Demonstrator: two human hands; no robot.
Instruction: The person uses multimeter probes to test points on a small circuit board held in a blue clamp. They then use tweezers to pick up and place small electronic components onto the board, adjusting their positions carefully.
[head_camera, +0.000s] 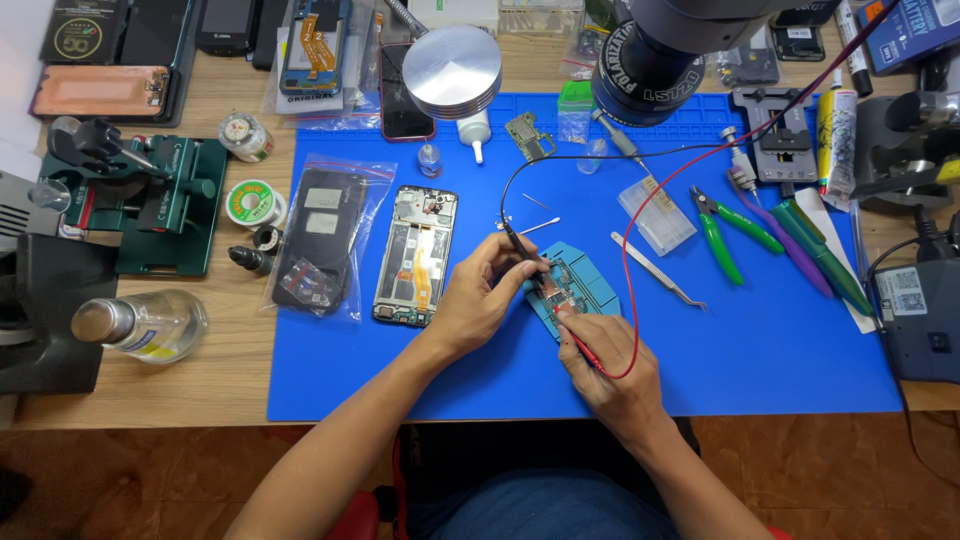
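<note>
We see phone-repair workshop. Blue work mat (760, 370) covers wooden counter (150, 400). Opened phone (415, 255) lies mid-mat, bagged phone part (322, 240) beside it. Tweezers (655, 268) and green-handled cutters (725, 232) toward mat's right edge. Microscope head (650, 60) hangs over far edge. Green clamp fixture (150, 200), solder spool (252, 203) and clear bottle (145, 325) near counter's left edge. We count more phones along far edge.

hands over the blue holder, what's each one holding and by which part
The left hand pinches a black probe low on its shaft; the right hand pinches a red probe near its tip. Both tips meet the circuit board.
</note>
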